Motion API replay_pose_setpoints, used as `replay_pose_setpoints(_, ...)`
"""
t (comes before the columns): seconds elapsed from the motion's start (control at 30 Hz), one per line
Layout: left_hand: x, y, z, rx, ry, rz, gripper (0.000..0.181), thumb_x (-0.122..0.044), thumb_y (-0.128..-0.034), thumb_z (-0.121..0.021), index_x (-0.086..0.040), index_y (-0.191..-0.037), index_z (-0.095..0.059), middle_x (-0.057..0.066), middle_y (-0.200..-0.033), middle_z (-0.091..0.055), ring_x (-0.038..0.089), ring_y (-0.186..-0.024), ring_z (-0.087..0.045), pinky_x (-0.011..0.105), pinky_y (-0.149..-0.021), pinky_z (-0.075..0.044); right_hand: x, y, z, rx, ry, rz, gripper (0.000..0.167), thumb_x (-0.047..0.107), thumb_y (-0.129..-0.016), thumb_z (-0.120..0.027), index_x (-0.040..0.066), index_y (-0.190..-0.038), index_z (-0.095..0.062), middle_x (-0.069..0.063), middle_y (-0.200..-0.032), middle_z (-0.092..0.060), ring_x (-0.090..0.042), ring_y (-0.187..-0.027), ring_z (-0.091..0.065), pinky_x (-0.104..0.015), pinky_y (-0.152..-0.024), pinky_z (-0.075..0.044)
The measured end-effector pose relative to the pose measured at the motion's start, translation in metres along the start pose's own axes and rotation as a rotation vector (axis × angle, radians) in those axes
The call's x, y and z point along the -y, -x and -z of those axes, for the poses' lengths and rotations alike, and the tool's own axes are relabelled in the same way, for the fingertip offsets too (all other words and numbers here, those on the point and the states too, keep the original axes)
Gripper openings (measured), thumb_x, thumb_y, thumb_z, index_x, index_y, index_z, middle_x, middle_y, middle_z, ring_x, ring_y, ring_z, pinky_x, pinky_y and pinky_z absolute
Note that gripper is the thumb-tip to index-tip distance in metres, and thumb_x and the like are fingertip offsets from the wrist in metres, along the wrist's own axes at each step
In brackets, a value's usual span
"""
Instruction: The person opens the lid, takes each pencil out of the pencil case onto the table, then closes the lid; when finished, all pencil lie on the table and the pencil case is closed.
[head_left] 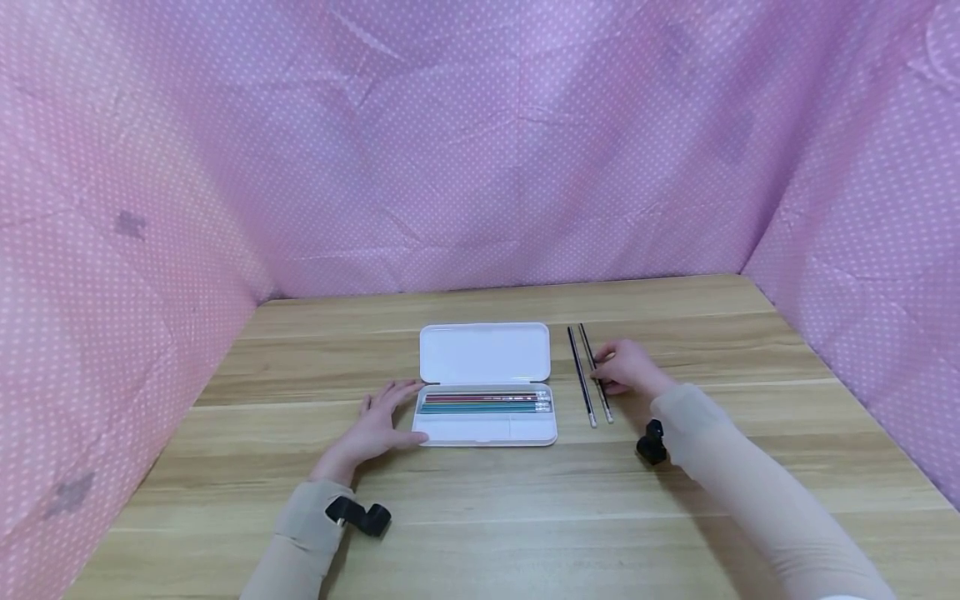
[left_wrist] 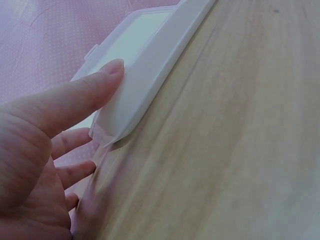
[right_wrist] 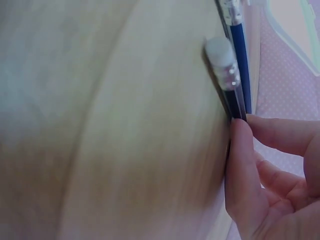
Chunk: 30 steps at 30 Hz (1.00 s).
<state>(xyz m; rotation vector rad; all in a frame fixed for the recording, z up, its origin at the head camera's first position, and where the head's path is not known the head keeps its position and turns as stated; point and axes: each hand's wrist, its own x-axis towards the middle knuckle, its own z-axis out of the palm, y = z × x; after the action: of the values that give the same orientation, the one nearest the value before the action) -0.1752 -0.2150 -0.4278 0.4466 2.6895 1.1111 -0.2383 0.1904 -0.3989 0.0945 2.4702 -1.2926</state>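
A white pencil case (head_left: 467, 431) lies with its lid (head_left: 485, 353) folded back, and several coloured pencils (head_left: 480, 408) rest side by side in its rear compartment. At its left end is my left hand (head_left: 375, 429), fingers spread; in the left wrist view the thumb (left_wrist: 107, 75) rests on the case's front wall. To the right of the case, my right hand (head_left: 630, 368) pinches a dark pencil (right_wrist: 234, 95) between thumb and fingers, its white eraser toward me. Just left of it lies another dark pencil (head_left: 581, 375), which looks blue in the right wrist view.
Everything stands on a wood-grain table (head_left: 480, 525). Pink dotted cloth (head_left: 480, 150) hangs behind the table and along both sides. Each wrist carries a small black camera, such as the one on the right wrist (head_left: 652, 443).
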Motion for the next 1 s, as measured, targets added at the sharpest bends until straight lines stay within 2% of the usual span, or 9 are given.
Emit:
replay_pose_setpoints(0.13,0.0,0.0003,-0.0002,0.0,0.004,0.003,0.083,-0.03,-0.0741,-0.079,-0.014,-0.144,-0.038,0.017,-0.153,-0.028,0.044,-0.143,-0.005,0.064,-0.109,0.01,0.0002,0.0003,0.0004,0.028,-0.026,0.019,0.035,0.002,-0.081,-0.069,-0.01,-0.11,-0.052,-0.014,-0.085,-0.063,-0.017,-0.07,-0.063,-0.03,-0.062,-0.058)
replay_pose_setpoints(0.3,-0.0001,0.0006,-0.0003,-0.001,0.007,0.006,0.084,-0.03,-0.0741,-0.079,-0.014,-0.145,-0.038,0.017,-0.153,-0.027,0.044,-0.143,-0.004,0.063,-0.11,0.011,0.0035,0.0032,-0.0021,0.041,-0.059,0.009,0.036,-0.001,-0.082,-0.067,-0.012,-0.112,-0.05,-0.016,-0.088,-0.063,-0.018,-0.072,-0.063,-0.032,-0.064,-0.059)
replay_pose_setpoints(0.43,0.0,0.001,-0.0002,-0.002,0.009,0.0,0.084,-0.03,-0.074,-0.079,-0.013,-0.145,-0.038,0.017,-0.153,-0.027,0.045,-0.143,-0.004,0.064,-0.11,0.011,0.0057,0.0052,-0.0061,0.018,-0.05,-0.011,0.035,-0.004,-0.083,-0.064,-0.011,-0.114,-0.05,-0.015,-0.09,-0.062,-0.016,-0.072,-0.062,-0.032,-0.065,-0.059)
replay_pose_setpoints(0.77,0.0007,0.0014,-0.0018,-0.004,0.008,0.002,0.083,-0.031,-0.0742,-0.079,-0.015,-0.145,-0.038,0.015,-0.154,-0.027,0.044,-0.143,-0.004,0.063,-0.11,0.011,0.0031,0.0026,-0.0066,0.026,-0.018,-0.023,0.035,-0.002,-0.085,-0.063,-0.01,-0.116,-0.05,-0.015,-0.093,-0.061,-0.017,-0.074,-0.062,-0.031,-0.065,-0.059)
replay_pose_setpoints(1.0,0.0007,0.0011,-0.0024,0.004,0.01,0.016,0.082,-0.032,-0.0743,-0.079,-0.015,-0.144,-0.039,0.015,-0.154,-0.026,0.043,-0.144,-0.002,0.063,-0.11,0.012,0.0026,0.003,-0.006,0.03,-0.002,-0.011,0.032,0.001,-0.086,-0.063,-0.01,-0.114,-0.051,-0.014,-0.088,-0.064,-0.016,-0.073,-0.061,-0.03,-0.063,-0.058)
